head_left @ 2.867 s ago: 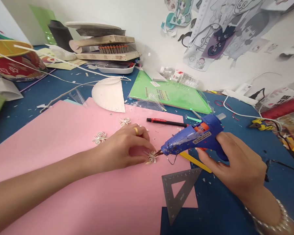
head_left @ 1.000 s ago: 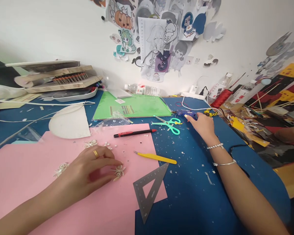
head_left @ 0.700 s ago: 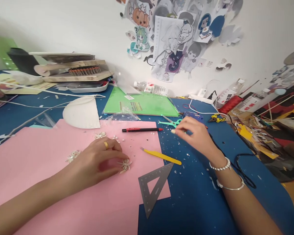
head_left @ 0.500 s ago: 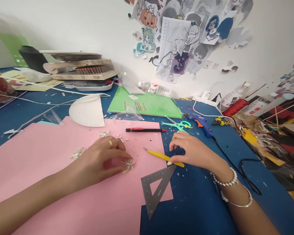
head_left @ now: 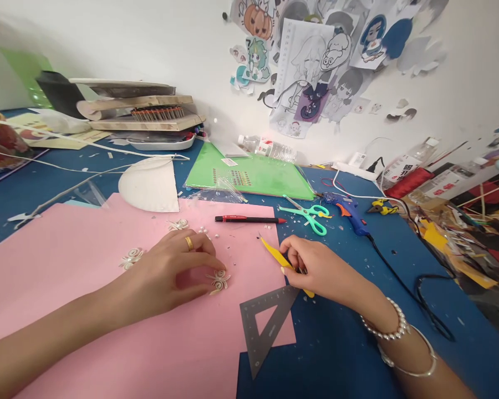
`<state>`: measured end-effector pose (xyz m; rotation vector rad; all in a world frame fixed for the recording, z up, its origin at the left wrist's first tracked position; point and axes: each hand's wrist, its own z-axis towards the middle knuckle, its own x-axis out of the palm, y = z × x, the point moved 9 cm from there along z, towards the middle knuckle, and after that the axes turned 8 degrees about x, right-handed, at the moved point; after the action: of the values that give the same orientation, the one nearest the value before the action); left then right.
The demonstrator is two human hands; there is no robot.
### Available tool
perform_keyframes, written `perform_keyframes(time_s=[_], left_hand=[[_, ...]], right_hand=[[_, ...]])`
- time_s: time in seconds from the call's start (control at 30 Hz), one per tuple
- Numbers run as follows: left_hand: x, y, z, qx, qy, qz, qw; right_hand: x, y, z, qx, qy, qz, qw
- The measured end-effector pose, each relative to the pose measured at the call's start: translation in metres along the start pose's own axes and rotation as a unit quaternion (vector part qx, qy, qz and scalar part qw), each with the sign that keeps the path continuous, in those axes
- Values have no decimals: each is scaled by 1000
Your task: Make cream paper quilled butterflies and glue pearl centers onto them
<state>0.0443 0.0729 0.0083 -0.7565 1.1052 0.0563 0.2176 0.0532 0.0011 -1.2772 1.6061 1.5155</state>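
My left hand (head_left: 178,266) rests on the pink sheet (head_left: 87,354), thumb and forefinger pinching a small white curled-wire ornament (head_left: 219,280). Two similar ornaments lie close by: one (head_left: 132,258) left of the wrist, the other (head_left: 178,224) just beyond the knuckles. My right hand (head_left: 310,263) grips yellow tweezers (head_left: 275,252) at the sheet's right edge, their thin metal tip pointing away to the left. Below them lies a grey set square (head_left: 249,327), partly over the blue tabletop. Small white beads (head_left: 203,230) are scattered past my left fingers.
A black-and-red pen (head_left: 249,220) lies across the sheet's far part. Beyond my right hand are turquoise scissors (head_left: 311,213), a blue glue gun (head_left: 351,216) with a black cord, and yellow-handled pliers (head_left: 382,207). A green folder (head_left: 266,180) and a plastic bottle (head_left: 270,148) lie by the wall.
My right hand has closed on the yellow tweezers and lifted their tip, turning it away from me. My left hand stays on the ornament. The view has shifted slightly.
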Motion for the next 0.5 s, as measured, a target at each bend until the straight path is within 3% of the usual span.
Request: perform_keyframes(time_s=[0.17,0.33,0.4,0.5], left_hand=[[1,-5,0,11,16,4,1000],[3,-7,0,23,29,11,999],[3,-8,0,25,29,7,999],[2,-11,0,27,30,1,999]], right_hand=[[-6,3,4,-1,-56,16,998],[-35,-6,4,-1,-194,90,977],[-61,-26,-3,13,-293,130,947],[-107,-68,-30,38,-486,187,853]])
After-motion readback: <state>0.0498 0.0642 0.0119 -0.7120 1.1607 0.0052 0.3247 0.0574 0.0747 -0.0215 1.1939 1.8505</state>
